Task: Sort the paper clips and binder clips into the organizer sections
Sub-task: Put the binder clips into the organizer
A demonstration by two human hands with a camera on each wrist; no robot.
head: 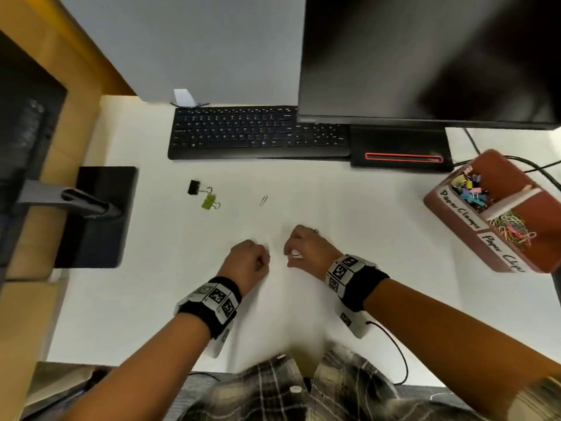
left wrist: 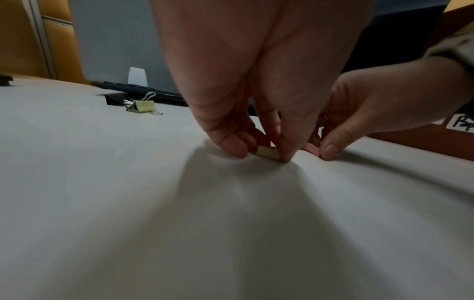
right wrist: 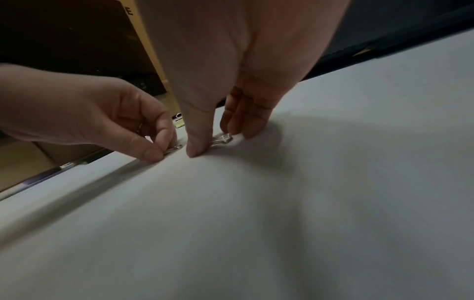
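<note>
I see my two hands side by side on the desk (head: 303,314). The keyboard (head: 258,132) lies behind them. Two binder clips (head: 204,194) and a paper clip (head: 263,200) lie between. The organizer (head: 473,220) sits far right.

Pale yellow binder clip (left wrist: 268,152) low on the white desk, pinched between thumb and fingertips. Pink binder clip (left wrist: 312,148) just beside it, likewise pinched, wire handles (right wrist: 222,138) lying flat. Black binder clip (head: 194,187) and green binder clip (head: 209,202) touching, farther back left. Silver paper clip (head: 263,200) flat, alone. Brown organizer (head: 473,220) far right, two labelled sections: coloured binder clips (head: 469,189) behind, tangled paper clips (head: 513,227) in front.
</note>
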